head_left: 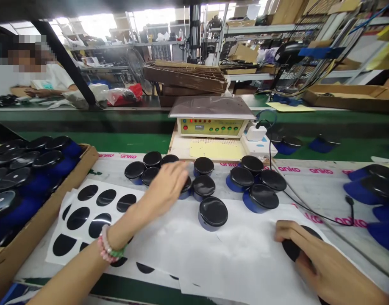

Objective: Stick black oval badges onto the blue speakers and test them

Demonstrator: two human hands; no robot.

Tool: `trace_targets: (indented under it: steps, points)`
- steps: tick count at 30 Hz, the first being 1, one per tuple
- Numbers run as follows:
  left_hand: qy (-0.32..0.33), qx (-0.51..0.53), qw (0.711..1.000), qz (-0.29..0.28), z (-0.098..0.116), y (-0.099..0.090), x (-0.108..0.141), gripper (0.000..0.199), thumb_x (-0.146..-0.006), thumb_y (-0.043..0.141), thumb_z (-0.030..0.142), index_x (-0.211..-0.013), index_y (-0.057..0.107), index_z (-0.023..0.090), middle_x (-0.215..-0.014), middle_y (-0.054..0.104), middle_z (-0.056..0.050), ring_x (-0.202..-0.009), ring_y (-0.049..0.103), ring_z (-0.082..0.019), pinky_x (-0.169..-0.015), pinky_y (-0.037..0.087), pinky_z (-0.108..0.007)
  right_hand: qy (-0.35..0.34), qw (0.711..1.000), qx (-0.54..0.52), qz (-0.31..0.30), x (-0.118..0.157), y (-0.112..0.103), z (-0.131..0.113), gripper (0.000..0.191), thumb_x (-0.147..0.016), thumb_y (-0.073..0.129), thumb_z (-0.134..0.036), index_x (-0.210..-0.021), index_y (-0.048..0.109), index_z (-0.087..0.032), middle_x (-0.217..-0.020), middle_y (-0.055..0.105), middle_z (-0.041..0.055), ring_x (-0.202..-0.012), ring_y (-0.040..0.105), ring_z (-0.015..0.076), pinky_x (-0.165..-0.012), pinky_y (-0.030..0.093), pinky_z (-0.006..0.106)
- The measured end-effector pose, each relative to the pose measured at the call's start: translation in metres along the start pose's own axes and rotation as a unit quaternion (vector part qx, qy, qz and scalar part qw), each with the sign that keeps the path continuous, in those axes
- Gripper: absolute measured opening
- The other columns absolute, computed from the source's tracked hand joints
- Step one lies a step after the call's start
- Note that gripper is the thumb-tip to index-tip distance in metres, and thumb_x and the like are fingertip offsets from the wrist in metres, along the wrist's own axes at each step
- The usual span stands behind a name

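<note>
My left hand (164, 184) reaches over a group of round blue pieces with glossy black tops. Its fingers are stretched out and slightly blurred, and one black-topped piece (184, 188) is partly hidden beneath them. At the lower right, my right hand (312, 258) is wrapped round a dark round piece (291, 250), its flat black face partly covered by the fingers. A single black-topped piece (213, 213) stands on the white sheet (239, 245) between my hands. Under my left forearm lie sheets of black round stickers (77, 218).
A cardboard box (83, 165) of similar pieces stands at the left. Several more black-topped pieces (265, 197) are grouped right of centre. Behind is a control box (212, 127) with buttons. A cable (324, 218) crosses the right side. Another person (54, 78) sits at the far left.
</note>
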State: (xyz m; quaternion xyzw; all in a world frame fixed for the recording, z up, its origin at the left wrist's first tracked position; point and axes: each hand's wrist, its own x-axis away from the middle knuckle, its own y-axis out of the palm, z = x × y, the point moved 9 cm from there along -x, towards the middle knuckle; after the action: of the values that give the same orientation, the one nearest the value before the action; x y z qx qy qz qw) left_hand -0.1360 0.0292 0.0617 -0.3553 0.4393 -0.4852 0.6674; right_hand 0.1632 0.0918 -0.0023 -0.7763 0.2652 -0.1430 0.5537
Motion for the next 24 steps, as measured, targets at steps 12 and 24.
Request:
trace_targets:
  steps: [12,24]
  points:
    - [-0.075,0.021,0.975,0.209,-0.012,-0.063,0.007,0.043,-0.088,0.054,0.035,-0.128,0.043,0.024,-0.124,0.054,-0.007,-0.121,0.05,-0.024,-0.11,0.03,-0.047,-0.04,0.999,-0.017,-0.001,0.004,-0.004,-0.007,0.039,-0.064,0.044,-0.006,-0.095,0.056,-0.026,-0.112,0.06,0.0055,-0.091,0.064,0.0215,-0.076,0.051,0.032]
    - [-0.098,0.237,0.957,0.135,0.047,0.045,0.117,0.057,-0.077,0.064,0.017,-0.127,0.04,0.03,-0.121,0.041,-0.009,-0.118,0.046,-0.028,-0.093,0.048,-0.046,0.009,0.991,-0.102,0.088,0.011,-0.039,0.005,0.023,-0.081,0.043,-0.011,-0.077,0.057,-0.028,-0.088,0.059,0.0052,-0.079,0.061,0.0208,-0.065,0.048,0.034]
